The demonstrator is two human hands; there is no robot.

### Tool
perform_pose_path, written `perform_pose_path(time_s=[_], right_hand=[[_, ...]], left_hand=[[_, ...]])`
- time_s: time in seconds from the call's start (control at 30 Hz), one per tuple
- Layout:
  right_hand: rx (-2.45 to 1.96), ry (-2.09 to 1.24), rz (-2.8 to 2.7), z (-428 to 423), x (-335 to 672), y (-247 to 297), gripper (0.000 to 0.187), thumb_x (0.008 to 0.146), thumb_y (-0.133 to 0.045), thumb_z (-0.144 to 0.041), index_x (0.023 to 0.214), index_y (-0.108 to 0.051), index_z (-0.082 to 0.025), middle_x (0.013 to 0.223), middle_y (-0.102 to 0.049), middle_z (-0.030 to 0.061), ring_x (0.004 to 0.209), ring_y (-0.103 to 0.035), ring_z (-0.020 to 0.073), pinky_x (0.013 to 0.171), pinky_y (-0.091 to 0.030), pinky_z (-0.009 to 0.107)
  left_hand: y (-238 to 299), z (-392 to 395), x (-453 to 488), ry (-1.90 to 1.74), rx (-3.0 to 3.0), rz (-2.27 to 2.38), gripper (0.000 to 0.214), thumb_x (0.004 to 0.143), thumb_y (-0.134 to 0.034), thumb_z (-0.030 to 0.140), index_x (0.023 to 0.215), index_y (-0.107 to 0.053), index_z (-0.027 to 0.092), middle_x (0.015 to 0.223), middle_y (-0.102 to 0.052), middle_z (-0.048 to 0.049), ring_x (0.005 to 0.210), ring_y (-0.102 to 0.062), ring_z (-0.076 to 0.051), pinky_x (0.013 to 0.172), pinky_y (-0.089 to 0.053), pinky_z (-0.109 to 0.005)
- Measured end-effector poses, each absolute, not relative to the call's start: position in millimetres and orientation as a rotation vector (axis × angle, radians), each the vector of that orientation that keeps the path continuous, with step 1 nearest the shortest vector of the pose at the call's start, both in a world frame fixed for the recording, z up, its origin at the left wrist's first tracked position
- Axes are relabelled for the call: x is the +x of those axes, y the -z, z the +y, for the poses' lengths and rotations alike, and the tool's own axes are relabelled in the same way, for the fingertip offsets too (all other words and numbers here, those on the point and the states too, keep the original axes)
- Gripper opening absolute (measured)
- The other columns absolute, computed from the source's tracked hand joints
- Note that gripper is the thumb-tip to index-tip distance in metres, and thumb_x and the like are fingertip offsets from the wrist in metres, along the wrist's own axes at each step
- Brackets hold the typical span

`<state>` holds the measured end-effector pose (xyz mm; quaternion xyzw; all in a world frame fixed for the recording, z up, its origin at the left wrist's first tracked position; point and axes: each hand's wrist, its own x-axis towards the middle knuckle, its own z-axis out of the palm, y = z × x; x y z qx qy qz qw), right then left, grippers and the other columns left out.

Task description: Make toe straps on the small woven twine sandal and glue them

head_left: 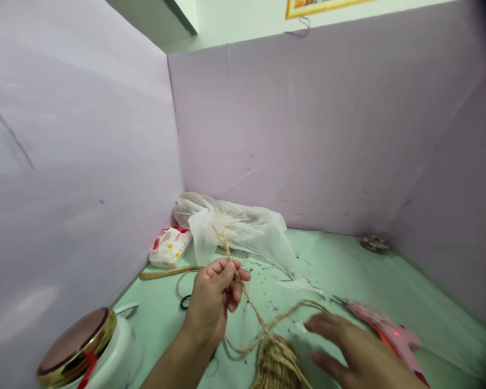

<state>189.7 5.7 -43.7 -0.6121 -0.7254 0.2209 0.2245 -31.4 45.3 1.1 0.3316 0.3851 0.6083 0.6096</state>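
My left hand (214, 297) pinches a thin braided jute cord (249, 302) between thumb and fingers. The cord's frayed end sticks up past my fingertips. Its lower part runs down to a brown jute bundle (277, 362) at the bottom edge, cut off by the picture. Another length of jute rope (291, 310) curves behind the bundle. To the right of the bundle, my right hand (348, 346) is spread with its fingers apart, slightly blurred and holding nothing. A pink glue gun (389, 329) with a lit red light lies just beyond it.
A crumpled clear plastic bag (243, 221) lies at the back beside a white-and-red tissue pack (170, 246). A wooden stick (170, 272) is in front of them. Left front stands a white jar with a gold-rimmed lid (79, 343). A dark round object (375, 243) sits back right.
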Motion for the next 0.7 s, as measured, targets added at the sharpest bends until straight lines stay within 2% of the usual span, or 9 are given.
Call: perform_pose_path(time_s=[0.07, 0.13, 0.2, 0.23, 0.3, 0.37, 0.5, 0.63, 0.7], right_hand=[[-1.628, -0.680, -1.852, 6.9, 178.4, 22.5, 0.030, 0.077, -0.050, -0.039, 0.095, -0.070, -0.025, 0.108, -0.066, 0.0083, 0.101, -0.059, 0.0275, 0.089, -0.042, 0.039], [-1.527, -0.755, -1.672, 6.4, 165.1, 7.0, 0.032, 0.081, -0.045, -0.041, 0.088, -0.070, -0.022, 0.100, -0.068, 0.0088, 0.099, -0.058, 0.0256, 0.089, -0.041, 0.038], [-1.404, -0.923, -1.583, 4.1, 153.3, 0.5, 0.032, 0.082, -0.045, -0.041, 0.078, -0.069, -0.020, 0.084, -0.068, 0.0069, 0.085, -0.061, 0.0225, 0.078, -0.046, 0.032], [-1.357, -1.028, -1.533, 2.6, 148.7, 0.4, 0.034, 0.082, -0.045, -0.042, 0.074, -0.068, -0.019, 0.070, -0.065, 0.0046, 0.071, -0.061, 0.0197, 0.066, -0.047, 0.029], [-1.302, -1.260, -1.405, -0.3, 143.0, 3.7, 0.035, 0.080, -0.048, -0.044, 0.068, -0.066, -0.017, 0.054, -0.057, 0.0005, 0.048, -0.054, 0.0142, 0.046, -0.041, 0.024], [-1.259, -1.458, -1.268, -1.6, 141.6, 8.1, 0.033, 0.076, -0.053, -0.045, 0.064, -0.064, -0.016, 0.047, -0.052, -0.0021, 0.037, -0.043, 0.0096, 0.036, -0.032, 0.022], [-1.139, -1.530, -1.016, 2.8, 148.3, 13.6, 0.024, 0.068, -0.065, -0.037, 0.062, -0.066, -0.014, 0.055, -0.056, -0.0014, 0.048, -0.049, 0.0081, 0.051, -0.042, 0.021], [-1.002, -1.769, -0.681, 11.6, 155.5, 20.6, 0.015, 0.067, -0.068, -0.027, 0.074, -0.067, -0.013, 0.057, -0.053, -0.0035, 0.050, -0.050, 0.0078, 0.060, -0.051, 0.027], [-0.955, -1.817, -0.581, 14.8, 155.8, 24.8, 0.013, 0.068, -0.067, -0.020, 0.077, -0.067, -0.012, 0.059, -0.053, -0.0029, 0.052, -0.052, 0.0083, 0.063, -0.053, 0.029]], left_hand=[[0.2, 32.6, -15.0, -1.307, 0.749, 0.896, 0.023, 0.066, -0.067, 0.033, 0.070, -0.056, 0.012, 0.063, -0.065, -0.0036, 0.037, -0.044, -0.004, 0.031, -0.027, -0.014], [5.2, 18.7, 1.3, -1.181, 0.741, 0.889, 0.028, 0.062, -0.070, 0.037, 0.068, -0.057, 0.012, 0.068, -0.066, -0.0057, 0.038, -0.049, -0.006, 0.031, -0.031, -0.015], [14.3, 4.9, 16.4, -1.026, 0.743, 0.879, 0.033, 0.058, -0.072, 0.041, 0.064, -0.057, 0.013, 0.068, -0.066, -0.0067, 0.036, -0.049, -0.007, 0.029, -0.031, -0.016], [19.4, -1.6, 23.2, -0.964, 0.754, 0.877, 0.034, 0.058, -0.071, 0.043, 0.063, -0.057, 0.013, 0.064, -0.065, -0.0059, 0.034, -0.048, -0.007, 0.029, -0.031, -0.017], [27.8, -12.6, 34.1, -0.891, 0.813, 0.908, 0.034, 0.064, -0.066, 0.047, 0.066, -0.058, 0.014, 0.052, -0.059, -0.0022, 0.031, -0.043, -0.007, 0.031, -0.030, -0.018], [29.8, -18.8, 38.9, -0.839, 0.944, 1.003, 0.032, 0.071, -0.058, 0.047, 0.068, -0.058, 0.015, 0.043, -0.052, 0.0010, 0.031, -0.041, -0.008, 0.034, -0.031, -0.020], [12.5, -6.1, 17.2, -0.606, 1.684, 1.221, 0.029, 0.071, -0.055, 0.034, 0.048, -0.050, 0.018, 0.047, -0.053, -0.0006, 0.046, -0.050, -0.014, 0.047, -0.035, -0.025], [-3.0, 34.8, -43.0, -0.240, 2.139, 1.823, 0.021, 0.076, -0.044, 0.028, 0.072, -0.063, 0.021, 0.070, -0.066, -0.0084, 0.068, -0.059, -0.025, 0.060, -0.037, -0.032], [-0.4, 54.8, -72.2, 0.122, 2.167, 2.073, 0.020, 0.073, -0.043, 0.027, 0.070, -0.061, 0.020, 0.075, -0.066, -0.0138, 0.073, -0.060, -0.031, 0.056, -0.036, -0.034]])
